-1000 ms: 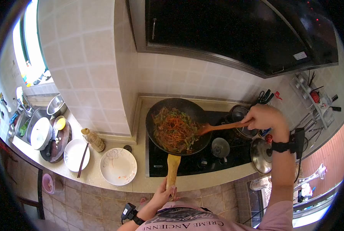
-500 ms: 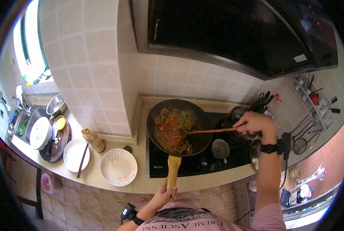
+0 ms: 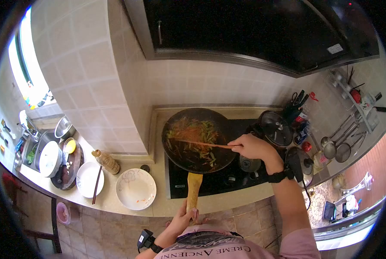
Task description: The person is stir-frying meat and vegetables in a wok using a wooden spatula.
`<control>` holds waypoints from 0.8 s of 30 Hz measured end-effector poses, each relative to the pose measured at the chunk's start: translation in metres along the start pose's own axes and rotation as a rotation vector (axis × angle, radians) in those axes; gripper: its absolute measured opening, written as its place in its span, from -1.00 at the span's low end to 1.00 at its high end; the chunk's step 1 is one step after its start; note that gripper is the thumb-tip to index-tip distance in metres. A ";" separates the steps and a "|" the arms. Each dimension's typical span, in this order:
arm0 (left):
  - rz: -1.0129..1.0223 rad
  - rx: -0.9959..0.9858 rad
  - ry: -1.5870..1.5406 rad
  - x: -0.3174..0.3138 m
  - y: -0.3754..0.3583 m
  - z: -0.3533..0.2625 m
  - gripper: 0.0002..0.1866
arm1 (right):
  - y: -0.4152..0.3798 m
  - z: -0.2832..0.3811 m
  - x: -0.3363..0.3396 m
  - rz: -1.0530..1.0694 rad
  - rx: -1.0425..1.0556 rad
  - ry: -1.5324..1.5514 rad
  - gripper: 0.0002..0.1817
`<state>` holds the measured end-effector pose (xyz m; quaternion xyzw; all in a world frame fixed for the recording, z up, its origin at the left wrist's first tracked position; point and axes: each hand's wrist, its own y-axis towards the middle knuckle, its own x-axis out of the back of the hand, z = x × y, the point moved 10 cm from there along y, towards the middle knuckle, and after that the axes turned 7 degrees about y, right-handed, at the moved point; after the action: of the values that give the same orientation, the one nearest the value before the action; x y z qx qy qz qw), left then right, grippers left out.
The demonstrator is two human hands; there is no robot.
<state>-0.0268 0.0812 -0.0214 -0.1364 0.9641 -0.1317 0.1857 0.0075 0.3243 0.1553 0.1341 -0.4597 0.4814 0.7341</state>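
A dark wok sits on the black stove, holding shredded orange and green vegetables. Below its rim, my left hand is wrapped around the yellowish wok handle. Over the wok's right edge, my right hand is closed on long wooden chopsticks, which slant left across the food. Their tips lie among the vegetables at the left side of the wok.
Left on the counter are a patterned plate, a white plate with dark chopsticks, a bottle and a cutting board. Lidded pots stand right of the wok. Ladles and strainers hang beyond.
My right hand has moved left and slightly down, carrying the chopstick tips across the food to the wok's left side. My left hand still grips the handle. The camera view has shifted a little.
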 end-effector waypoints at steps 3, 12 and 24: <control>-0.013 0.003 -0.008 0.001 0.001 -0.002 -0.53 | 0.003 0.004 -0.006 -0.082 -0.021 0.018 -0.72; -0.047 0.040 0.005 -0.007 -0.002 -0.014 -0.56 | -0.051 0.002 0.048 0.052 -0.053 -0.214 -0.68; -0.023 0.044 0.020 -0.006 -0.003 -0.018 -0.57 | 0.029 -0.029 0.018 -0.171 0.027 0.155 -0.70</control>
<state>-0.0283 0.0836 -0.0026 -0.1420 0.9612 -0.1562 0.1773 0.0018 0.3679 0.1474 0.1449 -0.3822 0.4322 0.8038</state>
